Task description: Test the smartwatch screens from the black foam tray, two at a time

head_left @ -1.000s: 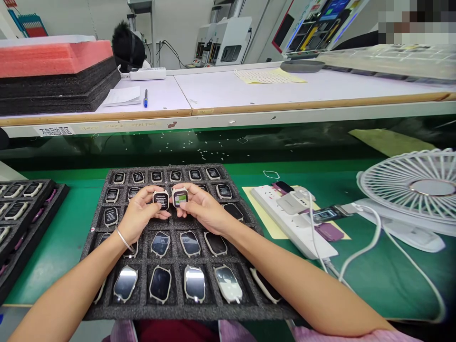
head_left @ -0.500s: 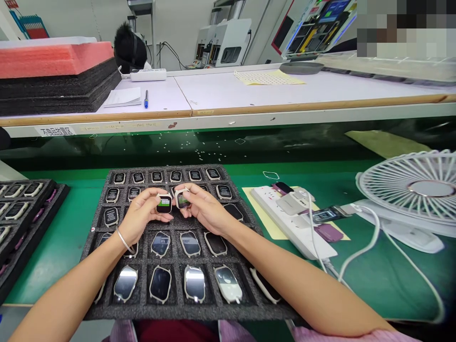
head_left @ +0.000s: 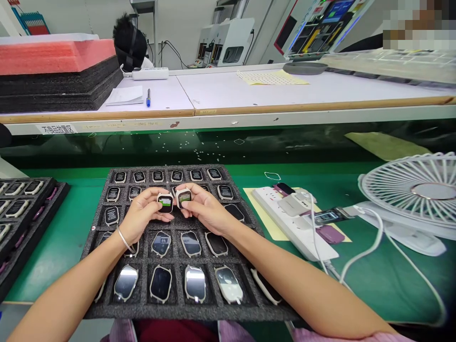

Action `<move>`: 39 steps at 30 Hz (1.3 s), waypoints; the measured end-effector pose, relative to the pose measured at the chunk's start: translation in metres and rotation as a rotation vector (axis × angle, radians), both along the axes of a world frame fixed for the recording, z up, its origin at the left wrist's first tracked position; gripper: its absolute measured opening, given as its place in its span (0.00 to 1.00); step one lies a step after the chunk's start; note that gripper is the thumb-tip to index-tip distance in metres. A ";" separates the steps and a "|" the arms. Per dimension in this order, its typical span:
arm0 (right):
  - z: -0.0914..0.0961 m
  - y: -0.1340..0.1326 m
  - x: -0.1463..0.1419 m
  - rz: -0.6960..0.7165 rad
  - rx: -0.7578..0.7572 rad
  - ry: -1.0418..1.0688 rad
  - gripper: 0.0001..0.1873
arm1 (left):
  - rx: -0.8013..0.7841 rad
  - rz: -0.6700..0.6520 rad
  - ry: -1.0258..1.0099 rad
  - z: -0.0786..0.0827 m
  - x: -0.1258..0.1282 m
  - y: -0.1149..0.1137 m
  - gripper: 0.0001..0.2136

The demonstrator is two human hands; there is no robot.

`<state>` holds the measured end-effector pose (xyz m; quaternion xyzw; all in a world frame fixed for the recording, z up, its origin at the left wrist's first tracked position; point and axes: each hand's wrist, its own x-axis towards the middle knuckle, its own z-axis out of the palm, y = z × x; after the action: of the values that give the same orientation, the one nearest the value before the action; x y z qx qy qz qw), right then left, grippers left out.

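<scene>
My left hand (head_left: 140, 216) pinches a small smartwatch body (head_left: 166, 202) whose screen glows green and white. My right hand (head_left: 206, 211) grips a second watch body (head_left: 184, 197) with a lit screen. The two watches are held side by side above the middle of a black foam tray (head_left: 142, 297). The tray's pockets hold several more watch bodies, screens up in the near rows (head_left: 160, 284) and lit or labelled in the far rows (head_left: 139, 176). A thin bracelet circles my left wrist.
A second foam tray of watches (head_left: 21, 209) lies at the left. A white power strip (head_left: 295, 225) with chargers and cables sits to the right, beside a white desk fan (head_left: 416, 190). Behind is a white bench with stacked foam sheets (head_left: 53, 71), a pen and papers.
The left watch's screen turned from a dark text display to green and white. Both hands lowered the watches slightly and tilted them closer together.
</scene>
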<state>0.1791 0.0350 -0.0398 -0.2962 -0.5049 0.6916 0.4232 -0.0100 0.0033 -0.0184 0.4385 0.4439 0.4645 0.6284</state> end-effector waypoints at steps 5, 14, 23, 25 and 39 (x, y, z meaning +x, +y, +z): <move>0.001 -0.001 0.001 0.018 -0.009 0.004 0.19 | 0.008 0.008 0.008 0.000 0.000 0.001 0.14; -0.005 0.002 0.002 0.030 0.010 0.003 0.18 | 0.019 0.015 0.023 -0.001 -0.001 0.000 0.17; -0.005 0.002 0.003 0.034 0.018 0.001 0.20 | 0.029 0.015 0.027 0.000 0.000 0.000 0.18; -0.004 0.003 0.002 0.030 0.012 0.003 0.20 | 0.031 0.015 0.036 -0.002 0.000 0.001 0.19; 0.004 -0.008 -0.003 0.138 0.096 0.056 0.30 | -0.047 -0.626 -0.432 0.080 0.025 -0.087 0.24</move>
<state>0.1760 0.0273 -0.0360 -0.2204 -0.5446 0.7021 0.4023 0.0154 -0.0842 0.0614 0.4302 0.1563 0.3216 0.8289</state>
